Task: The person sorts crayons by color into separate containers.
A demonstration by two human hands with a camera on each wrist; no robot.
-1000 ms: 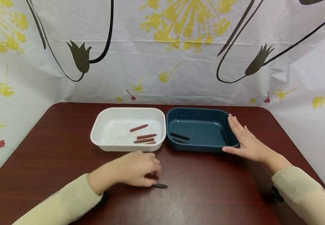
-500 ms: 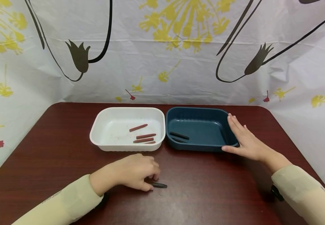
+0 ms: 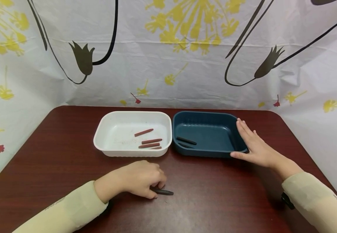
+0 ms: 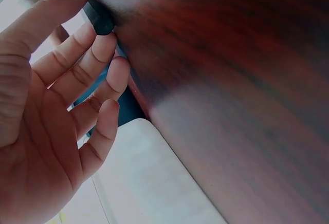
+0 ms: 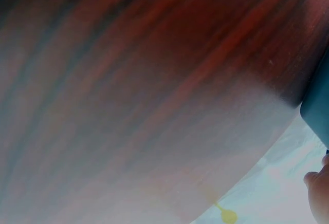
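In the head view my left hand (image 3: 142,178) is low over the table in front of the white tub. Its thumb and fingertips pinch a black crayon (image 3: 165,192), whose tapered end points right. The left wrist view shows the crayon (image 4: 101,17) between thumb and fingertips, with the other fingers loosely bent. My right hand (image 3: 255,147) rests on the right end of the dark blue tub (image 3: 209,153), fingers straight and thumb at the front rim. Black crayons (image 3: 186,140) lie at that tub's left end. Several reddish-brown crayons (image 3: 151,141) lie in the white tub (image 3: 133,153).
Both tubs stand side by side near the back of the dark red-brown table (image 3: 215,194). Behind them hangs a white patterned sheet (image 3: 168,64), which also runs along the left and right sides. Small crumbs dot the white tub's floor.
My left hand has shifted slightly toward the front, and more of the black crayon shows beside its thumb. The crayon's tip, both tubs and my right hand have kept their places.
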